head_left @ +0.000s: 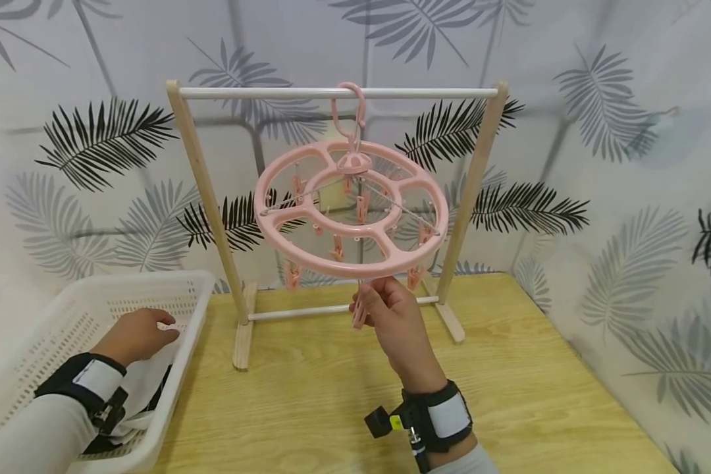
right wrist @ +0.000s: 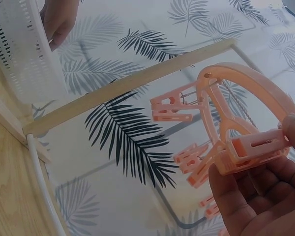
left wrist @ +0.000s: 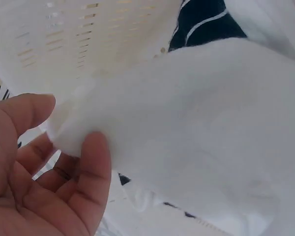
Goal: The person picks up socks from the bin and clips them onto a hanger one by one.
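Observation:
A pink round clip hanger [head_left: 355, 270] hangs by its hook from a white rail. Below its front rim, my right hand [head_left: 394, 316] pinches a pink clothespin [head_left: 360, 313] between thumb and fingers. In the right wrist view that clothespin [right wrist: 258, 145] lies level in the fingers, close to the ring. My left hand [head_left: 142, 334] is inside the white basket [head_left: 184, 355] at the left. In the left wrist view its thumb stands apart from the fingers, beside the edge of a white cloth [left wrist: 187, 113]. The index finger overlaps that cloth; the other fingertips are partly hidden.
The rack has wooden side posts [head_left: 204, 178] and feet, a white top rail [head_left: 261, 93] and a lower rail [head_left: 296, 311]. Several other clothespins [head_left: 293, 275] dangle from the hanger. Dark patterned fabric [left wrist: 206, 24] lies in the basket. Leaf-print cloth covers the wall behind the wooden table [head_left: 296, 395].

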The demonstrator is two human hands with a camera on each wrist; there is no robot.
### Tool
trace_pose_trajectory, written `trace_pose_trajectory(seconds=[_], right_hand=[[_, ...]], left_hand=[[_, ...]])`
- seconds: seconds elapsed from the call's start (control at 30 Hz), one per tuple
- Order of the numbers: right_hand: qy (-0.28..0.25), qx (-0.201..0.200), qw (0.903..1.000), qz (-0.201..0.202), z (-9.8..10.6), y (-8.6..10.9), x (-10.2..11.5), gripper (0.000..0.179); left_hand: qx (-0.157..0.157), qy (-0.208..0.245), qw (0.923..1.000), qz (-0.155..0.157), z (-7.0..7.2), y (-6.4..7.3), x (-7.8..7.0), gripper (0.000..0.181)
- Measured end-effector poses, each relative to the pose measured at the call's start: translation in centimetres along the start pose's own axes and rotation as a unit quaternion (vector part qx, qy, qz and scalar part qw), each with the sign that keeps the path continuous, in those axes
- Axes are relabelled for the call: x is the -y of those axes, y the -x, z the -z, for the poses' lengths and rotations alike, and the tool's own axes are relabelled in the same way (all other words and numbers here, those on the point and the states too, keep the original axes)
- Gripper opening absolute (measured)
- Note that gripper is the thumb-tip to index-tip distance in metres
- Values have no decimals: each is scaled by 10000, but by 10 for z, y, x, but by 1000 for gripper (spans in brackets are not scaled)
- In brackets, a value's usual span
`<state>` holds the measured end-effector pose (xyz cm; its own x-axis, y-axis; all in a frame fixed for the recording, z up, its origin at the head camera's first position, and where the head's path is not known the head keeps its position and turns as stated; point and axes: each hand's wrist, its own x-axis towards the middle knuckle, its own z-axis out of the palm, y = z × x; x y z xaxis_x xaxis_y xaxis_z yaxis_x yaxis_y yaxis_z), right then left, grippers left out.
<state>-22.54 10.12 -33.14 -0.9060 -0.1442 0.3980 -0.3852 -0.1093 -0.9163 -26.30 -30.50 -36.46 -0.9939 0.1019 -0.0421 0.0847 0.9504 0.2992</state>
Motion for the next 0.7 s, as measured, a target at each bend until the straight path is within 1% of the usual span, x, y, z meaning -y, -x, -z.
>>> trace_pose_trajectory(seconds=[0.1,0.17,0.27,0.37,0.47,0.6,0.7], right_hand=[[-20,-6,10000,15,0,1,-1,35],[-3,-19,10000,-4,-1,2,-2,37],[16,-10,10000,-83,-1,3,-3,38],[15,-16,9999,-130,0,4,-4,36],[11,8,10000,-77,0,4,-4,36],[-10,35,10000,-25,1,3,-3,37],[-33,14,10000,-24,1,2,-3,35]], left_hand=[[-105,-144,9995,-258,1,2,-1,30],[-206,-196,9989,-360,4,5,-2,25],[-325,-172,9982,-473,8,10,-5,19],[-447,-51,9974,-569,15,14,-9,17],[-591,114,9966,-565,24,20,-14,21],[-794,346,9954,-400,36,31,-23,31],[-1049,506,9926,-348,43,39,-34,34]])
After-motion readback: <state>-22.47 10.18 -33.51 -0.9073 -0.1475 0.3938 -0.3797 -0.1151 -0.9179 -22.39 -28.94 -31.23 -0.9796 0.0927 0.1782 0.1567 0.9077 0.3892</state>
